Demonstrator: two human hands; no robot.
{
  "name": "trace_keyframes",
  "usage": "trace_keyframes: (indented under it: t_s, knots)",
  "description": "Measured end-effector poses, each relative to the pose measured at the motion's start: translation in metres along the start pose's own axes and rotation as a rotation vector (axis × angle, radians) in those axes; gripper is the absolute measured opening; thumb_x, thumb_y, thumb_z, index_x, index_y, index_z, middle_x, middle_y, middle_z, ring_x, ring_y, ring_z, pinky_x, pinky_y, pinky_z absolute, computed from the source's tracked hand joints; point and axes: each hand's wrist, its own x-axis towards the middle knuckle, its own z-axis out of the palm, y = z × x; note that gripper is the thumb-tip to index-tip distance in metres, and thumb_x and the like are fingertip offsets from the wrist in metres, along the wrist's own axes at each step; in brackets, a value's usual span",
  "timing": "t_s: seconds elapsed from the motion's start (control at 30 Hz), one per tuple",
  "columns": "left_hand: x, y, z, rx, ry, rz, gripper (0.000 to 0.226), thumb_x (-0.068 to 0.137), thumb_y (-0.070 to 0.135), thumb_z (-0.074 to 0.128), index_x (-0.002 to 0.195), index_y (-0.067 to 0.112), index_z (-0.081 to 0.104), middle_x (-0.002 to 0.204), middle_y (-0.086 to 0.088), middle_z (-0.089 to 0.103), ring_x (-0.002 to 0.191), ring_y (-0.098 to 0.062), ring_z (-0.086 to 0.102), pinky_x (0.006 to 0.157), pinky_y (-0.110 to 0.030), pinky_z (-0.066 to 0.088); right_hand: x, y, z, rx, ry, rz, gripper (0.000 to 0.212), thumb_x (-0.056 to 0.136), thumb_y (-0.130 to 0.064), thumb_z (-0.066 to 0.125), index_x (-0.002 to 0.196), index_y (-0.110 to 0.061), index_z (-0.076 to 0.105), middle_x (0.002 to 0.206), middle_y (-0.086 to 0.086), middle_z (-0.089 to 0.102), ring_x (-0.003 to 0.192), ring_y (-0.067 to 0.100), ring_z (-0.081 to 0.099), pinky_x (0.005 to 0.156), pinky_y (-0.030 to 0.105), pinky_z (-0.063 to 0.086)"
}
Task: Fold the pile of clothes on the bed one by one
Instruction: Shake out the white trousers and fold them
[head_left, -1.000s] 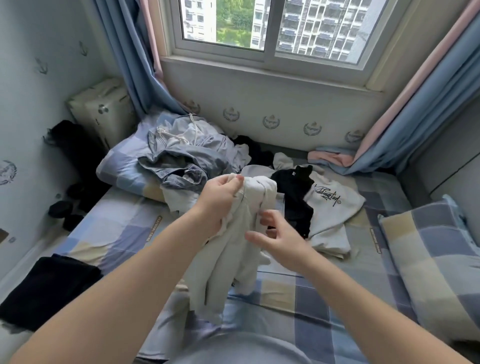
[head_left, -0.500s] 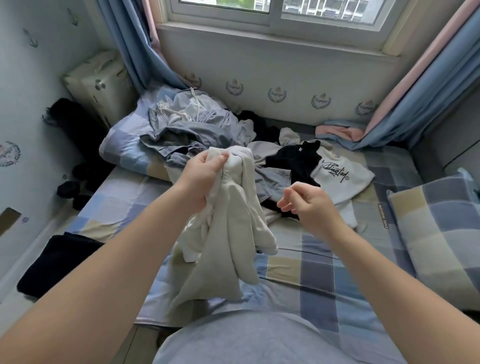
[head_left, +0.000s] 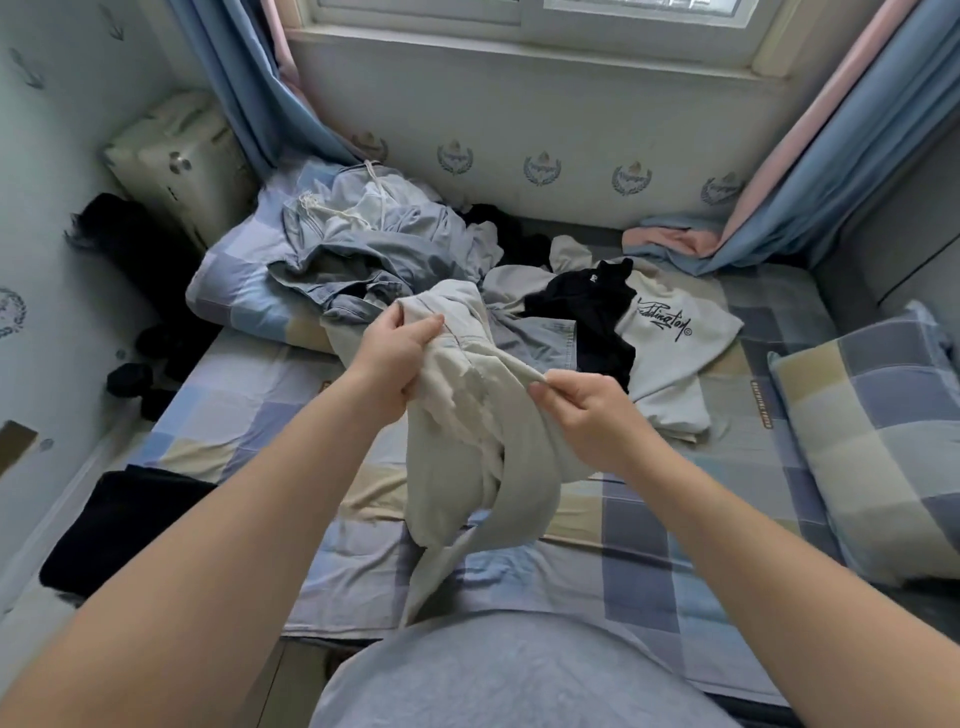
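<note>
I hold a crumpled beige garment (head_left: 467, 447) up over the checked bed (head_left: 675, 530). My left hand (head_left: 395, 358) grips its upper edge, fingers curled round the cloth. My right hand (head_left: 587, 415) pinches another edge of it, lower and to the right. The rest of the garment hangs down toward my lap. Behind it lies the pile: grey-blue clothes (head_left: 374, 244), a black top (head_left: 592, 306) and a white T-shirt with black lettering (head_left: 675, 338).
A checked pillow (head_left: 883, 431) lies at the right, another under the pile at the left (head_left: 234, 291). A dark folded cloth (head_left: 119, 525) sits on the bed's left edge. A suitcase (head_left: 176, 161) stands in the far left corner; curtains hang on both sides.
My right hand, free and curled half a second ago, has taken hold of the beige garment's edge. Both hands have pulled the cloth apart a little; my view has tilted further down.
</note>
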Motion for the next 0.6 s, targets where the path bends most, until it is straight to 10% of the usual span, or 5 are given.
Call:
trace_keyframes:
  t_s: [0.1, 0.3, 0.53, 0.6]
  knots:
    - [0.009, -0.012, -0.008, 0.052, 0.064, -0.029, 0.007, 0.099, 0.015, 0.062, 0.105, 0.018, 0.059, 0.072, -0.003, 0.05, 0.042, -0.009, 0.035, 0.037, -0.017, 0.025, 0.003, -0.003, -0.023, -0.073, 0.054, -0.034, 0.044, 0.102, -0.029, 0.057, 0.062, -0.015, 0.043, 0.049, -0.012, 0.04, 0.049, 0.007, 0.035, 0.052, 0.028, 0.028]
    - [-0.01, -0.027, 0.015, 0.251, 0.097, 0.026, 0.019, 0.097, 0.028, 0.067, 0.105, 0.017, 0.054, 0.094, -0.006, 0.064, 0.069, -0.014, 0.063, 0.058, -0.026, 0.048, 0.007, -0.008, -0.039, 0.417, 0.182, 0.217, 0.049, 0.095, -0.039, 0.058, 0.081, 0.008, 0.056, 0.07, 0.009, 0.044, 0.063, 0.024, 0.04, 0.058, 0.035, 0.034]
    - [-0.041, -0.071, 0.046, 0.559, -0.386, -0.011, 0.069, 0.07, 0.05, 0.086, 0.124, 0.021, 0.054, 0.115, 0.007, 0.065, 0.104, -0.009, 0.065, 0.089, -0.031, 0.055, 0.002, -0.027, -0.045, 0.694, 0.238, 0.29, 0.028, 0.104, -0.03, 0.053, 0.094, -0.014, 0.073, 0.085, 0.01, 0.071, 0.074, 0.022, 0.069, 0.062, 0.035, 0.059]
    - [-0.036, -0.087, 0.049, 0.526, -0.292, 0.06, 0.045, 0.079, 0.036, 0.083, 0.115, 0.018, 0.062, 0.102, 0.005, 0.069, 0.09, -0.007, 0.065, 0.084, -0.033, 0.055, -0.001, -0.03, -0.05, 0.685, 0.255, 0.244, 0.029, 0.105, -0.031, 0.051, 0.097, -0.013, 0.072, 0.087, 0.008, 0.073, 0.074, 0.018, 0.07, 0.06, 0.032, 0.059]
